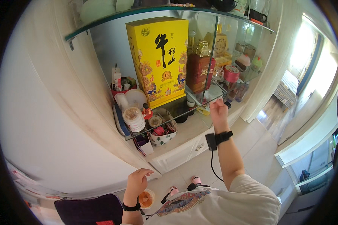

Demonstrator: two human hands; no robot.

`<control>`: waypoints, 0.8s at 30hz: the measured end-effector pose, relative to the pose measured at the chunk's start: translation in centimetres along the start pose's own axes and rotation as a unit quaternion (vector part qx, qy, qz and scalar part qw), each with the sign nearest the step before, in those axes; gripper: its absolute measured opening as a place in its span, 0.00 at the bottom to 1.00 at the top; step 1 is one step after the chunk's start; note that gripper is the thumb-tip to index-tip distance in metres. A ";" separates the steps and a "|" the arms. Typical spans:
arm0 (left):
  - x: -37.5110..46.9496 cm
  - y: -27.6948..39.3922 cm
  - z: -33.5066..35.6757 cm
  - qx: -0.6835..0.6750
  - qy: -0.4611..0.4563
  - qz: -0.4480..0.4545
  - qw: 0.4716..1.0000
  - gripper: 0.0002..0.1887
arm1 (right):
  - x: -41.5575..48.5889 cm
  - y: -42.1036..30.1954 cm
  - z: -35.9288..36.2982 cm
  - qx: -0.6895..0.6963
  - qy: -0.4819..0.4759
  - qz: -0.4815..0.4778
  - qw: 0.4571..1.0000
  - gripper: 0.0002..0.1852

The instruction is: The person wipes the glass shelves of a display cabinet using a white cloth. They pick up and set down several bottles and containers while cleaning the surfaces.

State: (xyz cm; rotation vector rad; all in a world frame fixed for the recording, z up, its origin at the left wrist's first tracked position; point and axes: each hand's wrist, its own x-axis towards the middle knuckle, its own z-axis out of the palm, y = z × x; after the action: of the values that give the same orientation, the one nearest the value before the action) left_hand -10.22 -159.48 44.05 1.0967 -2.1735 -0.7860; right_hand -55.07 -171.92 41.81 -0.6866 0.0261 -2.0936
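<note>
My right hand reaches up to the front edge of a glass shelf in a display cabinet. Its fingers are bent together at the glass, and whether they pinch anything is unclear. Close behind them, a whitish item shows through the glass. A tall yellow liquor box stands to the left, and a dark red box is between it and the hand. My left hand hangs low by the white wall, fingers loosely curved, holding nothing. Partly hidden below it is a round tub with orange contents.
A toothpick jar, a small red figurine and a tree-patterned basket crowd the cabinet's left side. Glass jars and a pink round tin sit at right. An upper glass shelf spans overhead. A white drawer lies below.
</note>
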 end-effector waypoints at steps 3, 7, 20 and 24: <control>-0.4 -0.3 0.1 0.003 -0.007 0.000 1.000 0.21 | -0.1 0.4 -0.2 -0.175 0.028 -0.040 0.983 0.21; -0.1 0.9 1.0 -0.008 -0.012 0.004 1.000 0.20 | -4.4 5.8 5.1 0.056 0.115 0.144 0.981 0.22; 7.8 6.2 8.2 0.001 -0.024 0.061 0.998 0.21 | -4.6 -9.2 6.6 -0.642 -0.076 -0.087 0.758 0.27; 13.7 11.9 13.5 -0.017 -0.036 0.141 0.989 0.22 | 0.4 -9.4 5.8 -0.825 -0.340 -0.166 0.420 0.32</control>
State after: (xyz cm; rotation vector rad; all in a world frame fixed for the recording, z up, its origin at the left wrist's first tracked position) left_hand -32.51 -161.85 46.69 0.7308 -2.3007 -0.7394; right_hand -59.61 -165.30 49.45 -2.7693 1.7895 -1.1658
